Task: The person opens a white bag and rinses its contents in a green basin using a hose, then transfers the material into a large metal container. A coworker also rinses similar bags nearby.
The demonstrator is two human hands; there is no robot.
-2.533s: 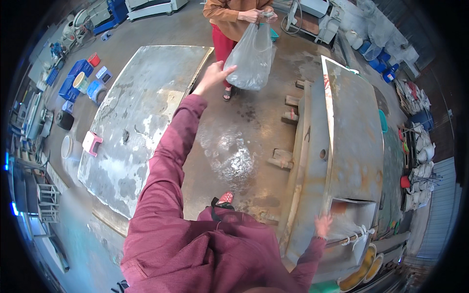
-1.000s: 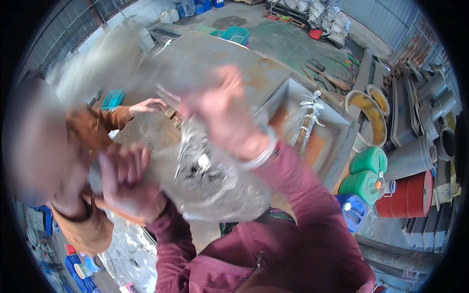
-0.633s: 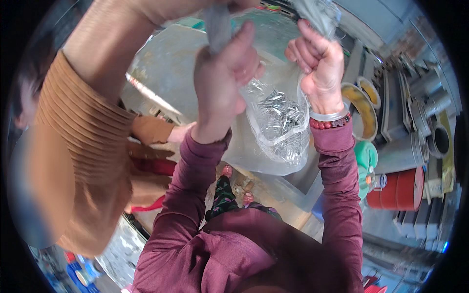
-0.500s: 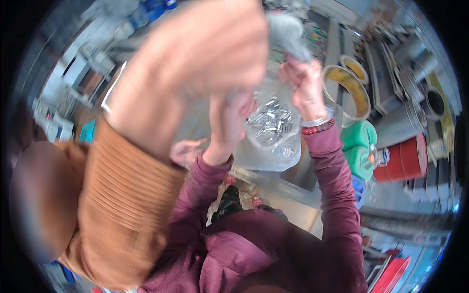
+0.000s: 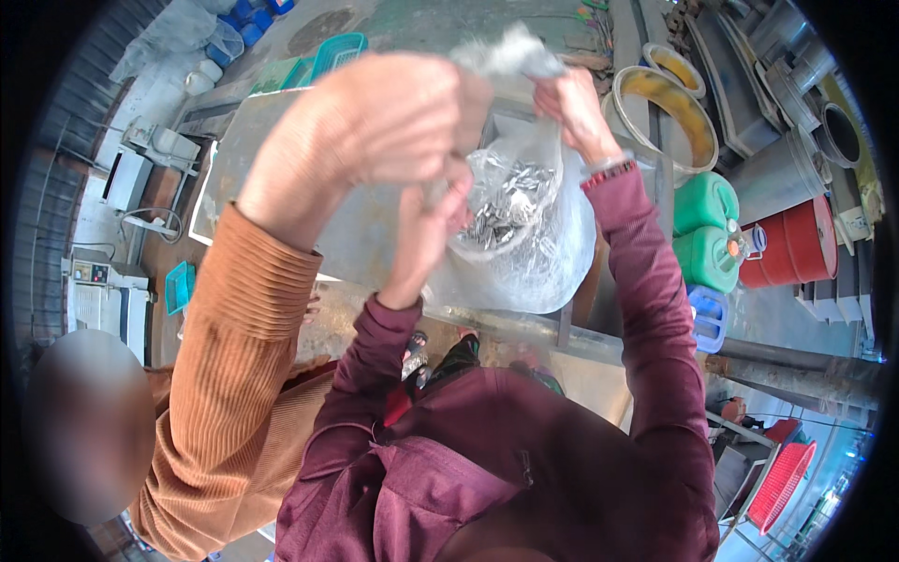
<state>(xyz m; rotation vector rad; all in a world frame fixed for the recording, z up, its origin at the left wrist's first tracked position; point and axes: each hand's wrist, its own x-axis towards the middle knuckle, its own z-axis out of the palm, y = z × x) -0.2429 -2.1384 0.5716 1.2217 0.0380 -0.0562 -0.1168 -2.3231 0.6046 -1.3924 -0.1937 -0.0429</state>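
Observation:
A clear plastic bag (image 5: pixel 552 272) full of small shiny metal parts (image 5: pixel 513 201) sits on the metal table, its mouth pulled upward. My right hand (image 5: pixel 573 105) grips the bunched upper edge of the bag on the right. On the left, my left hand (image 5: pixel 435 211) is closed on the bag's other side, its fingers partly covered by a co-worker's hand (image 5: pixel 384 117). That hand, in a brown corduroy sleeve (image 5: pixel 257 290), reaches across from the left, in front of my left hand; its fingers are blurred near the bag's top.
The grey metal table (image 5: pixel 272 178) spreads to the left. Green jugs (image 5: pixel 707 258), a red drum (image 5: pixel 791 244) and yellow-lined rings (image 5: pixel 670 117) stand at right. A teal basket (image 5: pixel 339 51) lies beyond the table; a red basket (image 5: pixel 782 487) is at lower right.
The co-worker's arm has drawn back left and lower, showing more of the table. My right hand has moved slightly up and left with the bag's edge. The view has shifted a little.

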